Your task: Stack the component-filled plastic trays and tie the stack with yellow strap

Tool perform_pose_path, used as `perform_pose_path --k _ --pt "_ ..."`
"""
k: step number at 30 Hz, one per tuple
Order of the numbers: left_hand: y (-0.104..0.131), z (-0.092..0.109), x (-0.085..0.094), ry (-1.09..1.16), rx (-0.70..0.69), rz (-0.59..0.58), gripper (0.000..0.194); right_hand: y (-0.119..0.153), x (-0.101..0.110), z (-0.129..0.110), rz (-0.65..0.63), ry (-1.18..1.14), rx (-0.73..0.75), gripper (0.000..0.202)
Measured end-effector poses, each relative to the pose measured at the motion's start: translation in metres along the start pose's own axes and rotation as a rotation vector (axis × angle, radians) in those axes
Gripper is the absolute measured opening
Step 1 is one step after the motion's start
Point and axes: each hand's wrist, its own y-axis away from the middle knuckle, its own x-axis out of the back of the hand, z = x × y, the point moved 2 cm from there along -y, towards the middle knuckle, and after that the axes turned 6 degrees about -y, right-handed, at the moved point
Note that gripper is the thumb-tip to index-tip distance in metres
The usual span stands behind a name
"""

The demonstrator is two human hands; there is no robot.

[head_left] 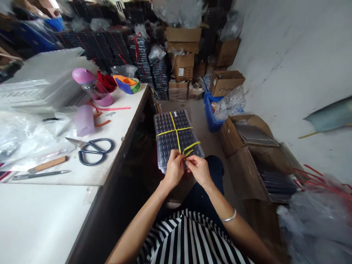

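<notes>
In front of my lap is a stack of black celled trays (165,145) with clear plastic around its edges. A yellow strap (176,129) crosses over its top in two directions. At the near edge of the stack my left hand (176,167) pinches the yellow strap between thumb and fingers. Close beside it, almost touching, my right hand (198,168) is closed on the strap too, near where it meets. Loose strap ends stick up to the right above my fingers. Whether a knot is there is hidden by the fingertips.
Scissors (95,148), a pen (41,175), a pink-capped bottle (85,79) and a tape dispenser (126,83) lie on the white table (110,172) at left. Cardboard boxes (228,137) and a blue bin (213,119) stand at right. Tied black stacks (141,60) fill the back.
</notes>
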Motion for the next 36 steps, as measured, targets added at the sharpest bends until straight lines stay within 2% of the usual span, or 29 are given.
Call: perform_pose_path --k 4,9,12,16,19,23,27,32,36 --pt "0.007 0.001 -0.004 -0.038 -0.039 0.008 0.021 0.003 0.003 -0.010 -0.006 0.153 0.141 0.012" --pt "0.007 0.006 0.005 -0.055 -0.032 -0.008 0.017 -0.006 0.003 -0.019 -0.042 0.305 0.258 0.015" --pt "0.001 0.009 0.007 -0.084 -0.029 -0.051 0.012 -0.018 0.003 -0.019 -0.118 0.361 0.278 0.017" --pt "-0.009 0.009 0.000 -0.193 -0.026 -0.093 0.013 -0.034 0.003 -0.017 -0.233 0.451 0.259 0.024" --pt "-0.009 0.006 -0.005 -0.277 -0.019 -0.079 0.013 -0.043 0.005 -0.017 -0.288 0.524 0.249 0.021" --pt "0.001 0.005 0.002 -0.373 0.011 -0.026 0.004 -0.047 0.008 -0.020 -0.336 0.578 0.256 0.021" --pt "0.012 0.008 0.005 -0.429 -0.028 -0.090 0.018 -0.045 0.003 -0.021 -0.317 0.643 0.294 0.020" --pt "0.026 0.009 0.002 -0.435 -0.044 -0.152 0.018 -0.045 -0.009 -0.012 -0.209 0.710 0.355 0.020" --pt "0.032 0.004 0.008 -0.356 -0.021 -0.137 0.022 -0.052 -0.005 -0.008 -0.197 0.728 0.372 0.019"
